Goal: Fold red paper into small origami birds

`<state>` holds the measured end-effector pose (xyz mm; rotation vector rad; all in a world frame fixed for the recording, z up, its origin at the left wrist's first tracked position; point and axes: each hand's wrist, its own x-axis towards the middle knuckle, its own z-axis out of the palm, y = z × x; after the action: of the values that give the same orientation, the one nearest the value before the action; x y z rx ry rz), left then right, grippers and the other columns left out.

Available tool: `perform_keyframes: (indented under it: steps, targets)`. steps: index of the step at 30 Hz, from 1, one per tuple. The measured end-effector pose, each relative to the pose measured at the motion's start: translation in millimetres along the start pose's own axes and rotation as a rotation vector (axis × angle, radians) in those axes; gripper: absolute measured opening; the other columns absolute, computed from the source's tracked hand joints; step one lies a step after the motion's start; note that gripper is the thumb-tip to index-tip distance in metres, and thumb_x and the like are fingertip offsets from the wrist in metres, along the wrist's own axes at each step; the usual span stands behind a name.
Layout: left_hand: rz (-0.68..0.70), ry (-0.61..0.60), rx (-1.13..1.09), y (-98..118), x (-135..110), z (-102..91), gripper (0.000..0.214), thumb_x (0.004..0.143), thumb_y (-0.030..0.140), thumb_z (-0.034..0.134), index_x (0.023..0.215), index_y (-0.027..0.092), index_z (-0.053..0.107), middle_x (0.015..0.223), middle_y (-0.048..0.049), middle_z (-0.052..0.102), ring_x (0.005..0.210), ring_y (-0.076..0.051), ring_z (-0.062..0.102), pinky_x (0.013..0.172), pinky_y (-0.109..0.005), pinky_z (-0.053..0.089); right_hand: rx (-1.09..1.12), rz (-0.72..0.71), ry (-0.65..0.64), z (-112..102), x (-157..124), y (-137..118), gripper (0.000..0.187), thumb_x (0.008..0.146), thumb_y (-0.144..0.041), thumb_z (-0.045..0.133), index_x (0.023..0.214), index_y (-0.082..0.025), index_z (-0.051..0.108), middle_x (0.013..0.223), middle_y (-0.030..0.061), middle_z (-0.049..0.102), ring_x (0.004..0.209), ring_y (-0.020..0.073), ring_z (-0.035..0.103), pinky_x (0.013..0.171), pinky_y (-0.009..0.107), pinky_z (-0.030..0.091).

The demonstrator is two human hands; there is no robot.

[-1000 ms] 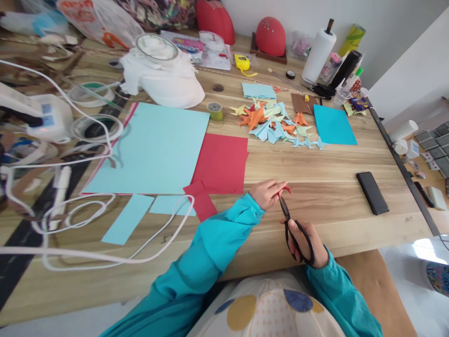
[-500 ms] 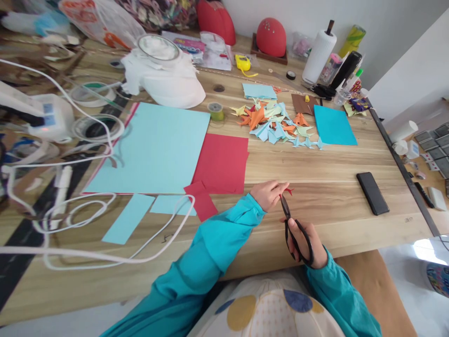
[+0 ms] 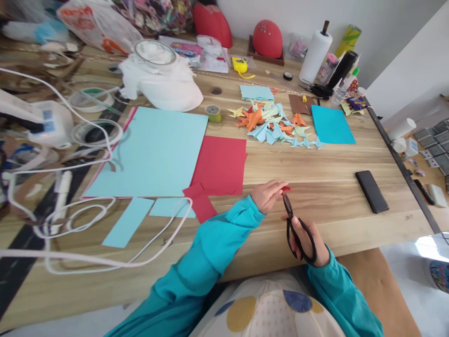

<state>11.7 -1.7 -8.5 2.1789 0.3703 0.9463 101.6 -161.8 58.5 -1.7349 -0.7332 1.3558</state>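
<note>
Between the fingers of my left hand (image 3: 268, 195) is a small folded piece of red paper (image 3: 286, 189), mostly hidden by them. My right hand (image 3: 310, 241) grips black-handled scissors (image 3: 293, 223), fingers in the loops, blades pointing up at the red paper. Whether the blades touch it I cannot tell. Left of my hands lie red paper sheets (image 3: 224, 164), with a red strip (image 3: 202, 206) at their lower corner. Beyond my hands sits a pile of folded paper figures (image 3: 268, 122) in orange, light blue and pale yellow.
Large light-blue sheets (image 3: 154, 150) lie at the left, near a looped white cable (image 3: 140, 262). A black phone (image 3: 372, 192) rests at the right. Farther back are a blue paper square (image 3: 332, 124), a thread spool (image 3: 213, 113), a white cap (image 3: 175, 86) and a yellow tape measure (image 3: 239, 64).
The scissor tips have shifted slightly down and right. Less of the red paper shows beyond my left fingertips. The whole view has tilted a little.
</note>
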Motion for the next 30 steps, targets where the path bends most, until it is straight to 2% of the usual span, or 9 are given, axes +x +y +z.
perform_keyframes:
  steps: [2, 4, 7, 9, 13, 16, 19, 25, 30]
  targets:
    - [-0.086, -0.004, -0.132, 3, 2, -0.7, 0.034, 0.091, 0.035, 0.039, 0.108, 0.015, 0.06, 0.099, -0.0105, 0.065, 0.089, -0.017, 0.061, 0.077, -0.03, 0.05, -0.007, -0.002, -0.004, -2, -1, -1, 0.068, 0.081, -0.065, 0.037, 0.111, -0.007, 0.055, 0.038, -0.0066, 0.046, 0.025, 0.0072, 0.039, 0.026, 0.017, 0.026]
    - [-0.231, -0.006, -0.281, 4, 3, -1.0, 0.035, 0.087, 0.042, 0.047, 0.102, 0.014, 0.062, 0.083, -0.0074, 0.066, 0.069, -0.014, 0.06, 0.06, -0.026, 0.05, -0.01, -0.006, -0.012, -3, -2, -1, 0.068, 0.081, -0.066, 0.037, 0.111, -0.007, 0.055, 0.037, -0.0068, 0.046, 0.025, 0.0072, 0.038, 0.026, 0.017, 0.027]
    - [-0.448, -0.007, -0.521, 4, 3, -0.8, 0.041, 0.076, 0.048, 0.061, 0.095, 0.011, 0.063, 0.052, 0.0017, 0.054, 0.041, -0.007, 0.044, 0.039, -0.019, 0.036, 0.003, -0.016, -0.036, -6, -3, -2, 0.068, 0.081, -0.065, 0.037, 0.112, -0.007, 0.055, 0.038, -0.0067, 0.046, 0.025, 0.0071, 0.038, 0.026, 0.017, 0.027]
    - [-0.532, 0.003, -0.647, 1, 3, -1.1, 0.045, 0.068, 0.049, 0.069, 0.09, 0.01, 0.064, 0.045, 0.0046, 0.048, 0.037, -0.005, 0.039, 0.036, -0.018, 0.032, 0.013, -0.022, -0.047, -7, -4, -2, 0.068, 0.082, -0.064, 0.037, 0.113, -0.007, 0.054, 0.038, -0.0064, 0.046, 0.025, 0.0071, 0.039, 0.026, 0.017, 0.028]
    - [-0.631, 0.015, -0.805, -4, 4, -2.8, 0.051, 0.052, 0.048, 0.079, 0.083, 0.01, 0.065, 0.05, -0.0001, 0.058, 0.038, -0.006, 0.044, 0.036, -0.019, 0.034, 0.02, -0.016, -0.059, -8, -6, -4, 0.068, 0.082, -0.064, 0.037, 0.115, -0.007, 0.053, 0.038, -0.0061, 0.047, 0.025, 0.007, 0.039, 0.026, 0.017, 0.028]
    - [-0.673, 0.003, -0.893, -6, 6, -4.2, 0.053, 0.045, 0.046, 0.082, 0.08, 0.01, 0.067, 0.056, -0.0037, 0.064, 0.04, -0.007, 0.047, 0.037, -0.02, 0.036, 0.03, -0.009, -0.077, -8, -7, -6, 0.069, 0.082, -0.064, 0.037, 0.117, -0.006, 0.052, 0.038, -0.0062, 0.047, 0.024, 0.0069, 0.038, 0.026, 0.016, 0.028]
    - [-0.663, -0.026, -0.943, -5, 8, -7.0, 0.052, 0.043, 0.045, 0.083, 0.078, 0.01, 0.069, 0.058, -0.0046, 0.066, 0.039, -0.006, 0.044, 0.036, -0.019, 0.035, 0.053, -0.018, -0.091, -9, -9, -8, 0.068, 0.083, -0.063, 0.037, 0.117, -0.007, 0.052, 0.038, -0.0061, 0.047, 0.024, 0.0066, 0.038, 0.026, 0.016, 0.027]
    - [-0.611, -0.187, -0.925, -2, 14, -17.4, 0.043, 0.054, 0.045, 0.079, 0.079, 0.011, 0.073, 0.058, -0.0044, 0.064, 0.041, -0.004, 0.041, 0.037, -0.019, 0.03, 0.07, -0.001, -0.128, -14, -11, -8, 0.065, 0.082, -0.062, 0.039, 0.114, -0.007, 0.054, 0.038, -0.0058, 0.047, 0.023, 0.0062, 0.037, 0.025, 0.016, 0.026]
    - [-0.6, -0.24, -0.892, -1, 15, -19.2, 0.042, 0.057, 0.047, 0.077, 0.074, 0.009, 0.072, 0.052, -0.0007, 0.056, 0.04, -0.004, 0.039, 0.036, -0.019, 0.026, 0.091, 0.005, -0.173, -19, -12, -9, 0.064, 0.084, -0.061, 0.038, 0.114, -0.007, 0.054, 0.039, -0.006, 0.048, 0.023, 0.0058, 0.037, 0.025, 0.015, 0.027]
